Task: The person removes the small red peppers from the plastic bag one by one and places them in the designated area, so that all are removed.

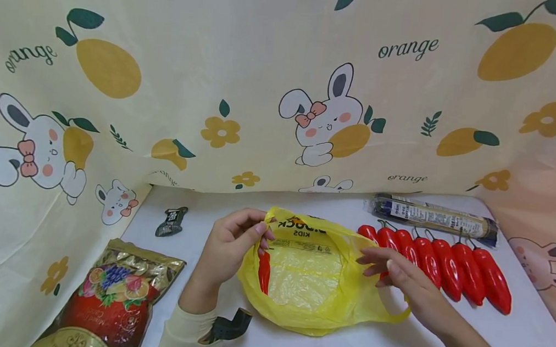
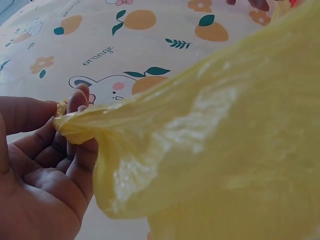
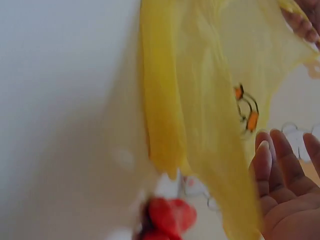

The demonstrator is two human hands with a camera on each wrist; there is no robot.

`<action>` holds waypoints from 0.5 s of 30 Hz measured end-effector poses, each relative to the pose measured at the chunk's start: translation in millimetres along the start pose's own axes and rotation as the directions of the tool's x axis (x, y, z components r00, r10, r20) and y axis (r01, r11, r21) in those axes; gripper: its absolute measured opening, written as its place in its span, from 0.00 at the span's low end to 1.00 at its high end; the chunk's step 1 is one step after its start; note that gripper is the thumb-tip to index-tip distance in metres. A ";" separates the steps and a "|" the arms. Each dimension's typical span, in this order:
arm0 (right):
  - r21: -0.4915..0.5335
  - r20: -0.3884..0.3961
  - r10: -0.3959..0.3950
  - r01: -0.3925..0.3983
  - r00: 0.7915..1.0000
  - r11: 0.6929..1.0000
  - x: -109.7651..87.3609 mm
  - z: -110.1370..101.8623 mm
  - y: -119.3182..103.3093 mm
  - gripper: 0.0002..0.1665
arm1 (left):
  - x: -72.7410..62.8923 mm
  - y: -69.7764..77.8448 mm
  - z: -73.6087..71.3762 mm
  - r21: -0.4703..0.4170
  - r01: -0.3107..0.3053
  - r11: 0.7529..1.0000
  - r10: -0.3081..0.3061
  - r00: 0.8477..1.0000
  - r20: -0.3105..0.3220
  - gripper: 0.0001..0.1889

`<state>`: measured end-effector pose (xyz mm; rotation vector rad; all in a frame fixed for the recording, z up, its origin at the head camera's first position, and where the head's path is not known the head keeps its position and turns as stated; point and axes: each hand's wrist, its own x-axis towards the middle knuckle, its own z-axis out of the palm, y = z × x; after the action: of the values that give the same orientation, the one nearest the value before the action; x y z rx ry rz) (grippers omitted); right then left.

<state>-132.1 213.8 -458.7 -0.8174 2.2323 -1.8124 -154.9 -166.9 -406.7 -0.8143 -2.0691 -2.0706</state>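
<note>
A yellow plastic bag [image 1: 295, 315], printed with dark lettering, stands with its mouth spread wide over the white table. My left hand [image 1: 231, 249] pinches the bag's rim at its left side between thumb and fingers, plain also in the left wrist view. Along the bag's inner left side shows a red chili pepper [image 1: 263, 272]. At the bag's right side my right hand [image 1: 409, 284] has its fingers extended, close to the rim. In the right wrist view those fingers [image 3: 287, 160] are spread, with nothing gripped. Several red chili peppers [image 1: 443, 265] lie in a row beyond the right hand.
A long dark wrapped package [image 1: 433, 216] lies behind the pepper row. A red and gold fruit-print bag [image 1: 115, 297] lies at the left, with a small black packet [image 1: 172, 221] behind it. A patterned cloth [image 1: 252, 72] hangs along the back and sides.
</note>
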 end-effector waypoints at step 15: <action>0.113 0.156 0.149 -0.168 0.976 0.979 41.9 61.0 9.1 0.27 | 0.2 -1.1 0.5 0.019 0.003 1.000 -0.003 1.000 0.008 0.08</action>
<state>-143.2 141.7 -473.9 -0.7027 2.0083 -1.7380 -155.4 -166.3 -407.6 -0.8188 -2.0918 -2.0499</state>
